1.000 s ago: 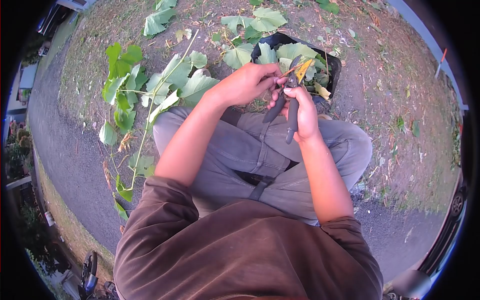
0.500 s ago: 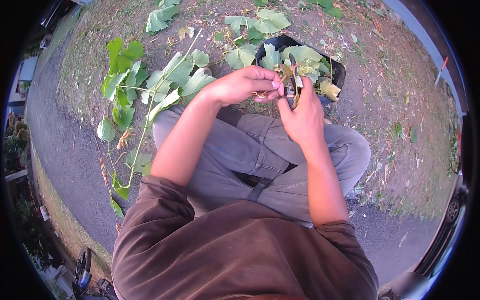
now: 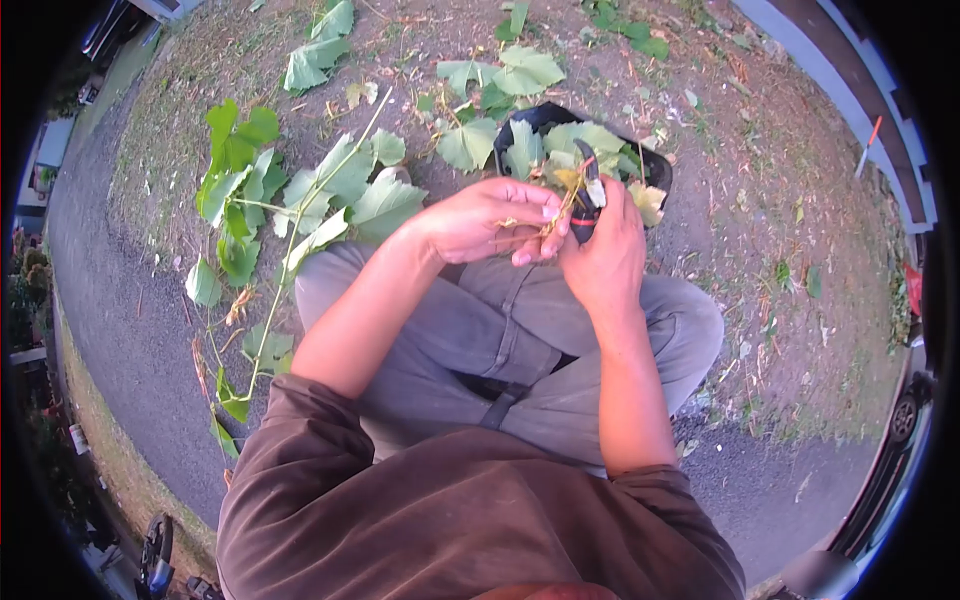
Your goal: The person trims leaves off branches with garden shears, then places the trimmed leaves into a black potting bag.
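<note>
My left hand point(image 3: 495, 220) pinches a thin, dry brownish stem point(image 3: 568, 200) with its fingertips, above my crossed legs. My right hand point(image 3: 608, 245) is closed round dark pruning shears point(image 3: 586, 215) with red bands, their curved blade pointing up beside the stem. Just beyond both hands stands a black container point(image 3: 655, 165) holding green leaves point(image 3: 583, 137) and a yellowed leaf point(image 3: 647, 203). To the left of my knee lies a long green vine point(image 3: 290, 245) with several broad leaves.
Cut leaves point(image 3: 528, 70) lie on the bare soil beyond the container, with more leaves point(image 3: 318, 60) at the upper left. Grey asphalt point(image 3: 120, 270) runs along the left side. A parked vehicle's wheel point(image 3: 903, 420) shows at the right edge, a bicycle point(image 3: 157, 555) at the lower left.
Both hands have come slightly lower in the view and nearer my body, with stem and shears still held. The shears' red band now shows more clearly. The whole scene has shifted a little left.
</note>
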Action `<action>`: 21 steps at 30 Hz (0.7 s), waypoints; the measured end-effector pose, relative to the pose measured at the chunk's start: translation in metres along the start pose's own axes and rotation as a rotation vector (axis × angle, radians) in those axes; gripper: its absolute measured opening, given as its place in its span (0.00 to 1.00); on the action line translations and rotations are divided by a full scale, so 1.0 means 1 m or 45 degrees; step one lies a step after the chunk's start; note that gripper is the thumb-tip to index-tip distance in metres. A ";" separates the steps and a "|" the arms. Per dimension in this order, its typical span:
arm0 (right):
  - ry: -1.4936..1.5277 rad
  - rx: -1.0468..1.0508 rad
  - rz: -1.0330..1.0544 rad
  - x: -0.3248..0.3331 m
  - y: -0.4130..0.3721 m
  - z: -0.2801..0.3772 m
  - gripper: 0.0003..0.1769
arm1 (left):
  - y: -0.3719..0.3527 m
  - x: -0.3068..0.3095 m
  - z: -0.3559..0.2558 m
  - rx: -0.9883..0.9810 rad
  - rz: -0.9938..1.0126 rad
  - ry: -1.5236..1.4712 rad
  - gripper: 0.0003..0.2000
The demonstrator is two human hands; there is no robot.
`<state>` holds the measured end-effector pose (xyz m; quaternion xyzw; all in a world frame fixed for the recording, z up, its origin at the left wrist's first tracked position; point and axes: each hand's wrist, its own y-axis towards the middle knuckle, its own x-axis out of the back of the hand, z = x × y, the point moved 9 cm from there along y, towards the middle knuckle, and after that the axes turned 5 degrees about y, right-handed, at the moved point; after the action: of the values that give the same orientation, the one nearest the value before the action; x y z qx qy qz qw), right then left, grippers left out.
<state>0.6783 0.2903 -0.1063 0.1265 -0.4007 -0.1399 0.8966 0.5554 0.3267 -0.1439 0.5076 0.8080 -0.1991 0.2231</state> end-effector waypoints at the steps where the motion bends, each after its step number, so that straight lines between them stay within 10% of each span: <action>1: -0.007 0.025 -0.041 0.001 0.001 0.000 0.35 | 0.001 0.000 -0.001 -0.011 -0.019 -0.003 0.12; 21: 0.131 -0.206 0.145 -0.013 -0.002 -0.014 0.35 | 0.009 -0.003 0.010 -0.028 -0.071 -0.010 0.13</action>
<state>0.6797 0.2950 -0.1248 0.0378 -0.3480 -0.1139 0.9298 0.5664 0.3222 -0.1515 0.4817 0.8231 -0.1984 0.2261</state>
